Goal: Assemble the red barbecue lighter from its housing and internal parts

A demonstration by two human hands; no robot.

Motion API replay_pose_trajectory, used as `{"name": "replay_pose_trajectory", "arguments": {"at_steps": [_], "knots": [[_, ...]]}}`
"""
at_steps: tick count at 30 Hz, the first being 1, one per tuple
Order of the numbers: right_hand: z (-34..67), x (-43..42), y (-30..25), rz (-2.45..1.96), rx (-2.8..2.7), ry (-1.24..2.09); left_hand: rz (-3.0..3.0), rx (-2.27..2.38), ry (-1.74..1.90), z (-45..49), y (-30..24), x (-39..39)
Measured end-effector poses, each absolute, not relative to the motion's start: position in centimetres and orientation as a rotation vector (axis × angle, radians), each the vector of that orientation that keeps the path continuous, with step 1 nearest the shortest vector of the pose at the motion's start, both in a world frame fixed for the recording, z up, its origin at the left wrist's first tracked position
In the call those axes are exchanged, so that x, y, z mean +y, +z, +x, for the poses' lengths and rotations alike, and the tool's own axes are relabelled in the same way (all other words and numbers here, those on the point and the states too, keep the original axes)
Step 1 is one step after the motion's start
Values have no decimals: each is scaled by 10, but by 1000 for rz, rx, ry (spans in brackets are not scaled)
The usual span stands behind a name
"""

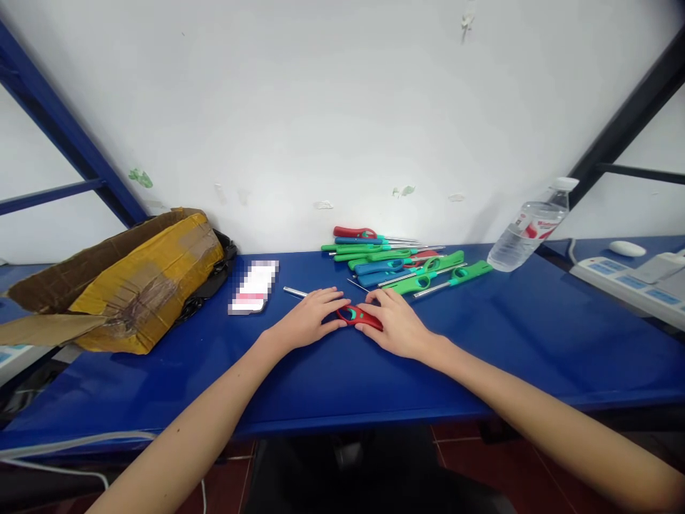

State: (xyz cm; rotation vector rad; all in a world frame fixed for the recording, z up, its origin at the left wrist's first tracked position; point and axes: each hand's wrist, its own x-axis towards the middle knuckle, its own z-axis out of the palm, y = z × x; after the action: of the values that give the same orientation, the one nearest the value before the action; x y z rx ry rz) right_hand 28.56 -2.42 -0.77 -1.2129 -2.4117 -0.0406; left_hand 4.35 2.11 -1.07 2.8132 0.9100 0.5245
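A red long-nosed lighter (367, 318) with a teal trigger lies low over the blue table, its metal nozzle (294, 292) pointing left. My left hand (315, 315) is closed around its front part, near the trigger loop. The handle end is gripped between the thumb and fingers of my right hand (394, 323). A thin metal rod (357, 284) shows just beyond my right fingertips; I cannot tell what it belongs to. Behind my hands is a loose pile of similar lighters in green, blue and red, among them a green lighter (471, 273) at its right edge.
On the left of the blue table (342, 385) sits an open, tape-covered cardboard box (155, 285) on black plastic. A blurred white card-like item (253, 287) lies beside it. At right, a water bottle (527, 228) leans near a dark post, with a power strip (631, 282) beyond.
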Motion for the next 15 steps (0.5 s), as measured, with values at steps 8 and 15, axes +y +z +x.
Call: {"name": "replay_pose_trajectory", "arguments": {"at_steps": [8, 15], "knots": [[317, 16, 6, -1309, -2320, -270, 2723, 1008, 580, 49, -11, 16], [310, 24, 12, -1279, -2399, -176, 2742, 1034, 715, 58, -16, -1]]}}
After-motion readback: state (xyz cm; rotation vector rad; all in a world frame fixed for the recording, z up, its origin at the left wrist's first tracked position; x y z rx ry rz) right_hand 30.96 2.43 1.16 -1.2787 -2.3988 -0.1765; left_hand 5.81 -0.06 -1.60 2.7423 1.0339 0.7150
